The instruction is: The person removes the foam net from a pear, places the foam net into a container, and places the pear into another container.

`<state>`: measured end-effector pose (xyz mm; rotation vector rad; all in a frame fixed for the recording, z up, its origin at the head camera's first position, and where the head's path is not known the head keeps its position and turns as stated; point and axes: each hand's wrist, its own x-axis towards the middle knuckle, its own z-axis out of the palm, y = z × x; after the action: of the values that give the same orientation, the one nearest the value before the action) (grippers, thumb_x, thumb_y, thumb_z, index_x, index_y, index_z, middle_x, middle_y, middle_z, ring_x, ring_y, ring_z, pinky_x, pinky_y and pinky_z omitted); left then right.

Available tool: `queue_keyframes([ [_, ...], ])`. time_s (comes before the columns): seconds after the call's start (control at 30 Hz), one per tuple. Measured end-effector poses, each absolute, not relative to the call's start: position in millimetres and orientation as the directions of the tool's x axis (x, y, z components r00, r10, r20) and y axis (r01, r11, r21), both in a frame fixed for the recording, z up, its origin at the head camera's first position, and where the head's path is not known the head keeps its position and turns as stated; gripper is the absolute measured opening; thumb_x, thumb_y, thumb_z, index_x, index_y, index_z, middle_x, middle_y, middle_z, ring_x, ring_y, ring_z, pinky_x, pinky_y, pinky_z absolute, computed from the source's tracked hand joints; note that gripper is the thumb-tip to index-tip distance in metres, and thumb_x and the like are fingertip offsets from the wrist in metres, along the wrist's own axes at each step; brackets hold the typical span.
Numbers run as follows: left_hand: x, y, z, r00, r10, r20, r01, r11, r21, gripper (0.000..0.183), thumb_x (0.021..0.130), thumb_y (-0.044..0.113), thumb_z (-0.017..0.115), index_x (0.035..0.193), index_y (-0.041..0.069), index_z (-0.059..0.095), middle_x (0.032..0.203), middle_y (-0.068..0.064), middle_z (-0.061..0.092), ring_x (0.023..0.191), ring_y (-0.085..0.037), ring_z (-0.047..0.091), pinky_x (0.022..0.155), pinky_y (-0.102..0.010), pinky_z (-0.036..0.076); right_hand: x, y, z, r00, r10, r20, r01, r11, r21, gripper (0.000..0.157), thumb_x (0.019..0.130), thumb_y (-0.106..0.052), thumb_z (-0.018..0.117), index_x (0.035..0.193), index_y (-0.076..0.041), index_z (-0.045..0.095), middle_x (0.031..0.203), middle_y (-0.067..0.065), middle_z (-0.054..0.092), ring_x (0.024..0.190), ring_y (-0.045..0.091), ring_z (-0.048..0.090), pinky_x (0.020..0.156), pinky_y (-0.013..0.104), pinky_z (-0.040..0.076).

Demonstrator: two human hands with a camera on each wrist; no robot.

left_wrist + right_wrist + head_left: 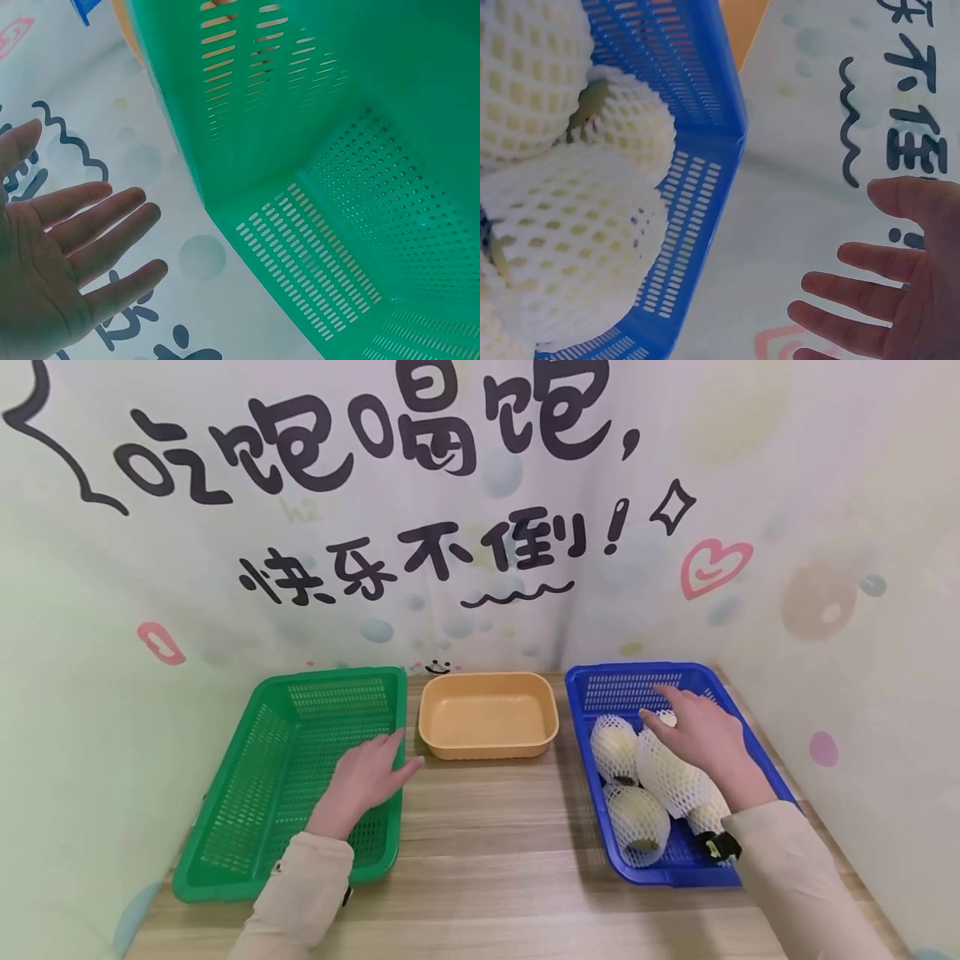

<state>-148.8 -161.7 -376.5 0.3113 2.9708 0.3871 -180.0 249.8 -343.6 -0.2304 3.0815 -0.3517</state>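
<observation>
My left hand hovers over the right side of a green plastic basket, its fingers straight and holding nothing. In the left wrist view those fingers are spread apart beside the basket's perforated wall. The right hand hangs above a blue plastic basket, also holding nothing. Its fingers are extended in the right wrist view. Under and beside it lie several pale, rounded pieces of produce in white foam nets, such as one at the front and another at left. The right hand partly hides some.
Between the two baskets, towards the back, stands a shallow orange-tan tray. Everything rests on a wood-grain table. A printed white curtain or wall with black lettering rises right behind, and pale walls flank both sides.
</observation>
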Motion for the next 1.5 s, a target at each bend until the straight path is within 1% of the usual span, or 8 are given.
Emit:
queue_keyframes([
  [0.1,-151,-161,-376,-0.965,0.216,-0.15,0.171,0.948,0.268,0.063,0.093,0.04,0.048,0.135,-0.006,0.038,0.127,-0.028,0.046,0.115,-0.042,0.045,0.09,-0.051,0.039,-186,257,-347,-0.988,-0.134,-0.071,-0.116,0.968,-0.222,0.071,0.091,-0.053,0.043,0.136,0.002,0.036,0.131,0.032,0.038,0.116,0.051,0.035,0.082,0.068,0.031],
  [0.27,-155,-160,-376,-0.953,0.209,-0.222,0.145,0.951,0.275,0.061,0.093,0.039,0.048,0.134,-0.005,0.04,0.127,-0.025,0.047,0.116,-0.04,0.044,0.089,-0.05,0.039,-191,268,-355,-0.983,-0.119,-0.138,-0.086,0.97,-0.226,0.074,0.09,-0.052,0.045,0.135,0.006,0.036,0.13,0.034,0.038,0.116,0.052,0.035,0.082,0.069,0.029],
  [0.47,-158,-159,-377,-0.937,0.201,-0.284,0.118,0.951,0.285,0.06,0.093,0.04,0.048,0.135,-0.003,0.04,0.129,-0.023,0.046,0.118,-0.04,0.042,0.091,-0.051,0.037,-195,279,-368,-0.972,-0.097,-0.212,-0.046,0.972,-0.231,0.076,0.089,-0.052,0.045,0.134,0.009,0.035,0.13,0.036,0.036,0.115,0.054,0.033,0.082,0.07,0.027],
  [0.77,-162,-158,-381,-0.924,0.203,-0.324,0.107,0.951,0.291,0.058,0.093,0.039,0.049,0.133,-0.003,0.043,0.127,-0.023,0.049,0.116,-0.041,0.044,0.09,-0.051,0.038,-197,288,-383,-0.953,-0.102,-0.287,-0.029,0.969,-0.247,0.074,0.087,-0.051,0.05,0.131,0.008,0.039,0.129,0.034,0.038,0.115,0.056,0.031,0.082,0.072,0.024],
  [1.07,-162,-157,-381,-0.922,0.199,-0.333,0.103,0.953,0.285,0.059,0.092,0.039,0.05,0.132,-0.003,0.044,0.127,-0.023,0.049,0.116,-0.04,0.044,0.09,-0.052,0.038,-193,294,-393,-0.924,-0.064,-0.376,0.023,0.975,-0.222,0.087,0.08,-0.061,0.053,0.13,0.009,0.04,0.129,0.035,0.037,0.114,0.057,0.03,0.082,0.071,0.025],
  [1.2,-162,-157,-381,-0.924,0.199,-0.327,0.107,0.955,0.278,0.059,0.092,0.04,0.049,0.133,-0.003,0.044,0.127,-0.023,0.048,0.116,-0.041,0.044,0.09,-0.052,0.038,-191,295,-395,-0.909,-0.055,-0.414,0.039,0.976,-0.214,0.089,0.08,-0.065,0.051,0.128,0.009,0.042,0.128,0.036,0.037,0.113,0.058,0.031,0.081,0.071,0.026],
  [1.33,-162,-157,-381,-0.926,0.198,-0.323,0.108,0.955,0.275,0.059,0.092,0.04,0.049,0.133,-0.002,0.043,0.127,-0.023,0.049,0.116,-0.04,0.044,0.089,-0.052,0.038,-192,293,-397,-0.899,-0.079,-0.43,0.019,0.976,-0.219,0.088,0.082,-0.066,0.045,0.127,0.01,0.043,0.127,0.037,0.038,0.113,0.058,0.031,0.081,0.071,0.026],
  [1.5,-161,-157,-379,-0.927,0.192,-0.321,0.102,0.955,0.277,0.059,0.092,0.04,0.05,0.133,-0.002,0.043,0.127,-0.023,0.048,0.116,-0.04,0.044,0.089,-0.052,0.039,-195,289,-402,-0.895,-0.118,-0.43,-0.016,0.972,-0.235,0.09,0.085,-0.066,0.038,0.128,0.013,0.04,0.128,0.037,0.037,0.114,0.056,0.032,0.086,0.066,0.029],
])
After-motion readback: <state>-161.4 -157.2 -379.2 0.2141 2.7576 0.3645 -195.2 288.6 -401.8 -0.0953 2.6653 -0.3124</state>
